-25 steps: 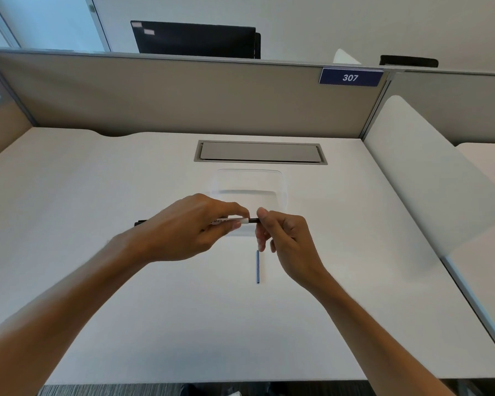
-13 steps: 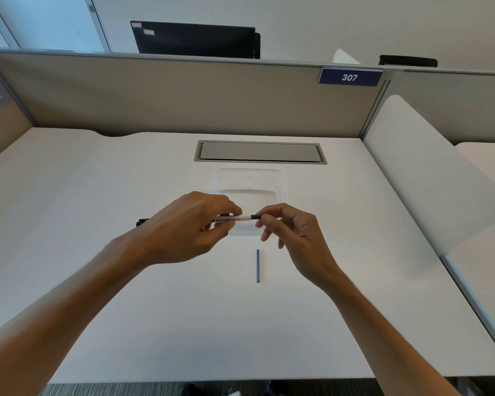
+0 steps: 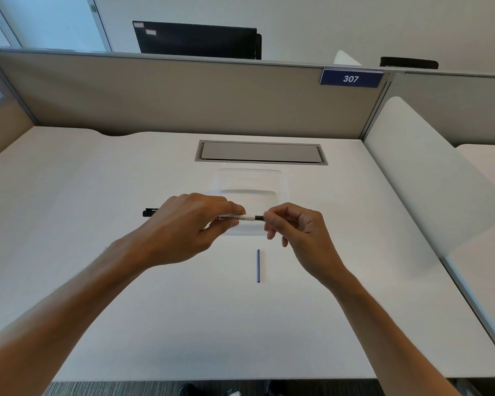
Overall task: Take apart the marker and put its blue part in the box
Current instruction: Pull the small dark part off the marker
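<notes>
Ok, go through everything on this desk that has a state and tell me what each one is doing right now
Marker: level above the desk, gripped at both ends.
Left hand: grips the marker's barrel.
Right hand: pinches the marker's black end.
Blue part: out, lying on the desk, untouched.
Clear box: open, nothing visible inside.
Desk hatch: closed.

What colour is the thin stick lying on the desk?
Blue; the thin stick shows clearly in the head view.

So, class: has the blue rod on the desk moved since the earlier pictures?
No. The blue rod lies in the same spot, nearer the person than the clear box.
</notes>
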